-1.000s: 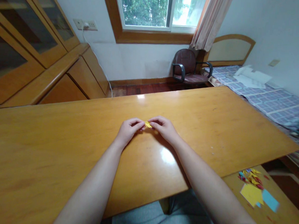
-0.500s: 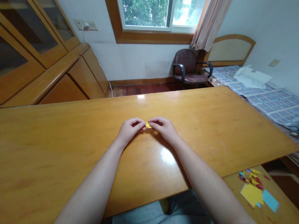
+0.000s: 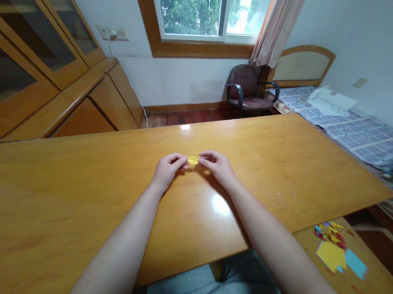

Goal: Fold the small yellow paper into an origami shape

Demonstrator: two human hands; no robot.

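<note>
A small folded piece of yellow paper (image 3: 192, 160) is stretched between my two hands, just above the wooden table (image 3: 116, 173). My left hand (image 3: 169, 169) pinches its left end between thumb and fingers. At the right end, my right hand (image 3: 218, 166) has it in a pinch of thumb and forefinger. The middle of the paper shows between the fingertips; both ends are covered by the fingers. Its exact folded shape is too small to make out.
At the lower right, a lower surface (image 3: 373, 292) bears yellow paper sheets (image 3: 331, 256), a light blue sheet (image 3: 356, 263) and a pile of small folded coloured papers (image 3: 332, 233). Beyond the table stand a chair (image 3: 244, 86) and a bed (image 3: 358, 129); a cabinet (image 3: 77, 83) is at left.
My hands have moved slightly apart, and more of the yellow paper shows between them. Both hands still pinch it.
</note>
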